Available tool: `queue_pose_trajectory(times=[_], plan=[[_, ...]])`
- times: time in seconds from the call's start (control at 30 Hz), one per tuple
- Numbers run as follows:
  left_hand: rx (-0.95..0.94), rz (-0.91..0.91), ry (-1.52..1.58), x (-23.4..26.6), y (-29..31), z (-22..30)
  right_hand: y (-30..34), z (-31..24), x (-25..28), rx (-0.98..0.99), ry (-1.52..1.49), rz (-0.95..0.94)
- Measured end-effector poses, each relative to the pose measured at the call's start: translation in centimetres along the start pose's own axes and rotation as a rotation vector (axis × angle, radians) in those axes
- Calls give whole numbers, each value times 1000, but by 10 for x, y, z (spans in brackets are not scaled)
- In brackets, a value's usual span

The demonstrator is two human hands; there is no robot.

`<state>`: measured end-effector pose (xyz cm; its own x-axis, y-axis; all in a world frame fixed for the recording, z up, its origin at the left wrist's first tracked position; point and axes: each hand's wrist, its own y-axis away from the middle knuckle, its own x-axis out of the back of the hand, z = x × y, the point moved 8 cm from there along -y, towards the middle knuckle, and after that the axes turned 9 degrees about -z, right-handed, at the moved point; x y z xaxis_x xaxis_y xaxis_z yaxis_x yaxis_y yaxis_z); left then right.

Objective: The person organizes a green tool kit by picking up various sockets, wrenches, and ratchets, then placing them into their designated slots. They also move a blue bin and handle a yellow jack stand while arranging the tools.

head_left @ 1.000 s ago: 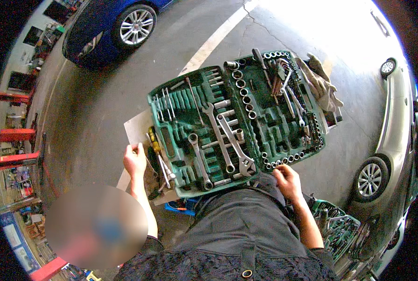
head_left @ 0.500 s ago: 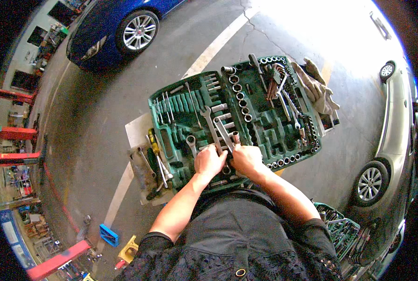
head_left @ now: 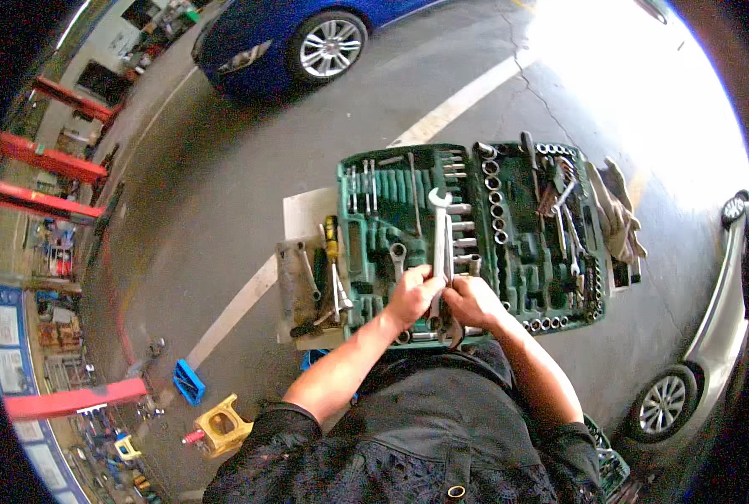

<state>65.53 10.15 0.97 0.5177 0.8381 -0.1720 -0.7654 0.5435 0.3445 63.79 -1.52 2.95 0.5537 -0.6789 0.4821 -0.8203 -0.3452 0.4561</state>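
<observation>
The blue car (head_left: 253,46) parked at the upper left of the frame is the largest thing in sight, with a pale car (head_left: 710,328) down the right side. At the centre a green tool case (head_left: 542,269) lies open, both halves turned upward, and gloves (head_left: 615,210) lie beside its right edge. Over the left half, close to the hinge, the left hand (head_left: 414,296) and right hand (head_left: 473,301) are side by side, fingers of each curled around the wrenches (head_left: 440,239) bundled upright between them (exactly how many is hard to tell, the shanks overlapping). The handling looks partway through: this bundle seems gathered in the grip and is not bedded in a slot, while a ratcheting wrench (head_left: 398,259) just left of it and loose wrenches (head_left: 572,239) in the right half remain out of hand. Smallest of all, a column of sockets (head_left: 496,198) sits seated right of the hinge.
</observation>
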Motion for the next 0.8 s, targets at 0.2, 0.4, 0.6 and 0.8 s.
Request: queue_pose_trajectory(times=[0.2, 0.4, 0.6, 0.8], plan=[[-208, 211, -345, 37, 61, 61, -12, -58, -29, 150, -52, -47], [-206, 495, -442, 105, 115, 45, -29, -122, -66, 226, -178, -272], [-3, 419, -264, 151, 155, 22, -43, -174, -118, 497, -127, -357], [139, 505, 312, 190, 199, -23, -60, -198, -170, 384, 344, -553]])
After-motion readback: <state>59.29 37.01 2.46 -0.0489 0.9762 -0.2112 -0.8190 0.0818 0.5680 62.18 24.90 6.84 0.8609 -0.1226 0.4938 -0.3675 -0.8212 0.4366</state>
